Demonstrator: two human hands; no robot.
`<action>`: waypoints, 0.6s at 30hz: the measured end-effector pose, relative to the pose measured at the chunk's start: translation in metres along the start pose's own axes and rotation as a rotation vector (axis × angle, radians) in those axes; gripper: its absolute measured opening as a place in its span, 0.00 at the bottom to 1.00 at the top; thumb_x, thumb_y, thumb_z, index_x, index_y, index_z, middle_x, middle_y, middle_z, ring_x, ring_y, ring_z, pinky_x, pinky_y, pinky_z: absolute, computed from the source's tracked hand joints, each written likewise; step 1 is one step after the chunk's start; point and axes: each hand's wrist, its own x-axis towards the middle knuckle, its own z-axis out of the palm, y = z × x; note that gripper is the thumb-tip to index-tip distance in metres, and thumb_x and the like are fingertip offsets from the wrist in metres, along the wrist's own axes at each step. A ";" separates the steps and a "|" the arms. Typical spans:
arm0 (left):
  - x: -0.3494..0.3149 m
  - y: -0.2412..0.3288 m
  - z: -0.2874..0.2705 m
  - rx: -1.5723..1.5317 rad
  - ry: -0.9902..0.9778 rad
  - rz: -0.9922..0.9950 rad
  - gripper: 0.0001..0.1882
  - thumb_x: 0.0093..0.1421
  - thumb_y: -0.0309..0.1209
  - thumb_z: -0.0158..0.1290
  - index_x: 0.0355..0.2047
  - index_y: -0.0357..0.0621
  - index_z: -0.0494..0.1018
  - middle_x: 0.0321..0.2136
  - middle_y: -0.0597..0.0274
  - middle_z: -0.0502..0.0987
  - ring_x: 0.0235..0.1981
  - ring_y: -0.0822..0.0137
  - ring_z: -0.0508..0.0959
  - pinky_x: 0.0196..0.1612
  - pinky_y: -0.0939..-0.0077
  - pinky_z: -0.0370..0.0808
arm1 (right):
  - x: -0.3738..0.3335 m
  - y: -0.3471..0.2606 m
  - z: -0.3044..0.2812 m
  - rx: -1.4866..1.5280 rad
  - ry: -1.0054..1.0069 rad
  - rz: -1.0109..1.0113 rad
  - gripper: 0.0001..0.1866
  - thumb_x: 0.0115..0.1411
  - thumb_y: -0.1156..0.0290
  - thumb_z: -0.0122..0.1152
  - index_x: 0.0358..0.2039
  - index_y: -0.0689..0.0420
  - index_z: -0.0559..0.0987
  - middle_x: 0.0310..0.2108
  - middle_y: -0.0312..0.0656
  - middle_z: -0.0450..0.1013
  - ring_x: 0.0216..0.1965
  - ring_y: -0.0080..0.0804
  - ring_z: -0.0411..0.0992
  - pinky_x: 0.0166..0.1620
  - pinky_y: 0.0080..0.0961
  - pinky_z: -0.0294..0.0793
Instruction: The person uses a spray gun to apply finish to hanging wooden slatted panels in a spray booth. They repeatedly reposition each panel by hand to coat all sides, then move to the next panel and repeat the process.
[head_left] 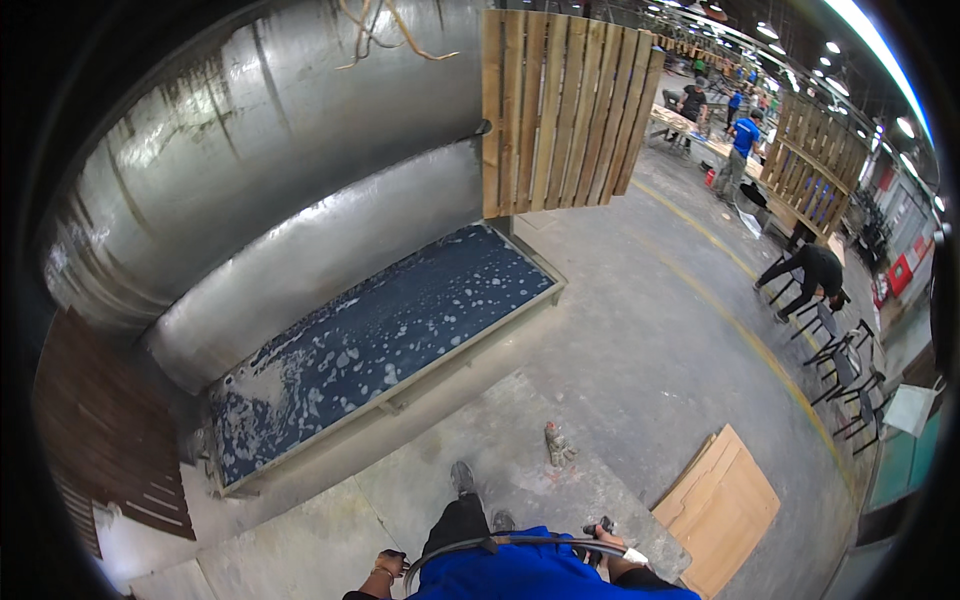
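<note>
Low on the left, my left hand (pixel 392 563) is curled closed beside a dark hose (pixel 455 548); what it holds, if anything, is hidden. The hose bends across the front of my blue top (pixel 540 575) toward a white piece (pixel 635 556) on the right. My right hand (pixel 607 541) is closed around a small dark tool with a pistol-like shape (pixel 600 526), too small to tell more exactly. Ahead of my feet stands a long shallow tank (pixel 400 402) of dark blue liquid with pale foam, backed by a curved metal hood (pixel 370 190).
A grimy bottle (pixel 557 445) stands on the concrete by my right foot. Flat cardboard sheets (pixel 725 505) lie to the right. Slatted wooden panels (pixel 565 110) stand beyond the tank. A co-worker (pixel 815 275) bends near black metal stools (pixel 850 375); other people work farther back.
</note>
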 end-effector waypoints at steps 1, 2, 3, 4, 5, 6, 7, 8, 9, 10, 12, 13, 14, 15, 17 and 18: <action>0.006 0.016 -0.003 0.069 0.008 0.017 0.18 0.64 0.36 0.52 0.47 0.37 0.79 0.37 0.50 0.86 0.32 0.59 0.86 0.35 0.67 0.82 | 0.001 0.007 -0.006 0.021 -0.033 -0.017 0.17 0.68 0.58 0.63 0.40 0.62 0.83 0.24 0.55 0.79 0.15 0.44 0.76 0.14 0.40 0.73; 0.014 0.033 -0.007 0.170 0.003 0.048 0.19 0.62 0.38 0.53 0.47 0.36 0.79 0.37 0.49 0.86 0.34 0.57 0.86 0.38 0.66 0.82 | 0.001 0.011 -0.009 0.017 -0.011 -0.010 0.17 0.68 0.58 0.63 0.39 0.62 0.83 0.24 0.54 0.79 0.16 0.43 0.76 0.15 0.39 0.74; 0.023 0.052 -0.011 0.279 0.001 0.068 0.21 0.60 0.39 0.53 0.46 0.35 0.79 0.37 0.48 0.86 0.35 0.55 0.86 0.40 0.65 0.82 | -0.001 0.017 -0.011 0.014 0.020 0.005 0.17 0.67 0.58 0.64 0.39 0.62 0.83 0.24 0.53 0.79 0.16 0.43 0.76 0.15 0.39 0.74; 0.035 0.073 -0.013 0.412 -0.004 0.049 0.22 0.59 0.40 0.54 0.46 0.34 0.79 0.37 0.47 0.85 0.37 0.53 0.86 0.43 0.64 0.82 | -0.001 0.020 -0.010 0.013 0.047 0.009 0.17 0.67 0.57 0.64 0.38 0.62 0.83 0.24 0.53 0.79 0.16 0.42 0.76 0.16 0.39 0.74; 0.047 0.096 -0.016 0.564 0.007 0.124 0.25 0.56 0.41 0.54 0.46 0.33 0.79 0.42 0.42 0.84 0.48 0.46 0.83 0.53 0.62 0.78 | -0.003 0.020 -0.007 0.007 0.074 0.016 0.18 0.67 0.57 0.64 0.38 0.62 0.83 0.23 0.52 0.79 0.16 0.42 0.76 0.16 0.39 0.74; 0.057 0.118 -0.013 0.596 0.030 0.172 0.25 0.57 0.41 0.53 0.47 0.32 0.79 0.45 0.41 0.82 0.51 0.45 0.81 0.55 0.61 0.77 | -0.004 0.018 0.000 0.001 0.102 0.017 0.18 0.66 0.57 0.65 0.37 0.62 0.84 0.23 0.52 0.79 0.16 0.41 0.76 0.16 0.38 0.74; 0.069 0.141 -0.016 0.659 0.048 0.174 0.26 0.57 0.41 0.53 0.49 0.32 0.78 0.49 0.40 0.81 0.55 0.45 0.79 0.57 0.61 0.76 | -0.006 0.015 0.007 -0.010 0.129 0.025 0.18 0.66 0.57 0.65 0.37 0.62 0.84 0.23 0.51 0.79 0.16 0.41 0.77 0.17 0.38 0.75; 0.083 0.170 -0.018 0.727 0.071 0.171 0.27 0.57 0.41 0.53 0.50 0.32 0.78 0.52 0.38 0.79 0.58 0.44 0.77 0.60 0.60 0.75 | -0.006 0.010 0.017 -0.020 0.157 0.017 0.18 0.66 0.57 0.66 0.36 0.62 0.84 0.23 0.51 0.79 0.17 0.41 0.77 0.17 0.38 0.75; 0.097 0.205 -0.023 0.777 0.033 0.190 0.32 0.57 0.43 0.54 0.56 0.32 0.74 0.59 0.37 0.73 0.62 0.46 0.73 0.63 0.61 0.71 | -0.007 0.003 0.029 -0.029 0.186 0.007 0.18 0.65 0.56 0.66 0.36 0.62 0.84 0.23 0.50 0.79 0.17 0.40 0.77 0.18 0.38 0.75; 0.111 0.243 -0.026 0.791 0.064 0.235 0.34 0.57 0.44 0.55 0.58 0.32 0.72 0.60 0.37 0.73 0.62 0.46 0.73 0.64 0.62 0.71 | -0.007 -0.005 0.041 -0.035 0.213 -0.004 0.19 0.65 0.56 0.66 0.35 0.62 0.84 0.23 0.50 0.79 0.17 0.40 0.77 0.18 0.37 0.75; 0.134 0.326 -0.030 0.837 0.135 0.318 0.37 0.56 0.45 0.57 0.61 0.33 0.69 0.61 0.37 0.71 0.63 0.45 0.72 0.65 0.62 0.70 | -0.007 -0.022 0.067 -0.053 0.273 -0.040 0.19 0.64 0.56 0.67 0.34 0.62 0.84 0.22 0.48 0.80 0.17 0.39 0.77 0.19 0.37 0.76; 0.147 0.380 -0.035 0.889 0.174 0.440 0.38 0.56 0.45 0.57 0.62 0.34 0.69 0.61 0.37 0.72 0.63 0.45 0.72 0.65 0.61 0.70 | -0.007 -0.031 0.079 -0.062 0.305 -0.063 0.19 0.64 0.55 0.68 0.34 0.63 0.84 0.22 0.48 0.80 0.17 0.38 0.77 0.19 0.37 0.76; 0.154 0.428 -0.035 0.945 0.172 0.508 0.38 0.56 0.45 0.58 0.63 0.35 0.68 0.61 0.37 0.72 0.63 0.45 0.72 0.65 0.61 0.70 | -0.007 -0.039 0.090 -0.071 0.339 -0.087 0.19 0.63 0.55 0.68 0.33 0.63 0.84 0.22 0.47 0.80 0.18 0.38 0.78 0.20 0.36 0.76; 0.157 0.470 -0.039 0.852 0.212 0.613 0.37 0.56 0.44 0.58 0.62 0.35 0.68 0.60 0.36 0.73 0.62 0.44 0.73 0.64 0.61 0.70 | -0.006 -0.046 0.099 -0.088 0.375 -0.115 0.20 0.63 0.55 0.68 0.33 0.63 0.84 0.22 0.47 0.80 0.18 0.37 0.78 0.20 0.36 0.76; 0.165 0.582 -0.044 0.631 0.280 0.712 0.34 0.56 0.42 0.58 0.60 0.35 0.69 0.57 0.36 0.75 0.60 0.43 0.75 0.62 0.60 0.72 | -0.002 -0.059 0.121 -0.099 0.436 -0.163 0.20 0.62 0.54 0.69 0.31 0.63 0.84 0.22 0.46 0.80 0.18 0.36 0.78 0.21 0.36 0.77; 0.167 0.633 -0.043 0.555 0.321 0.752 0.34 0.57 0.41 0.58 0.60 0.34 0.69 0.55 0.36 0.76 0.58 0.43 0.76 0.61 0.59 0.73 | -0.002 -0.063 0.129 -0.104 0.467 -0.186 0.20 0.62 0.54 0.69 0.31 0.63 0.84 0.21 0.45 0.80 0.18 0.36 0.78 0.21 0.35 0.77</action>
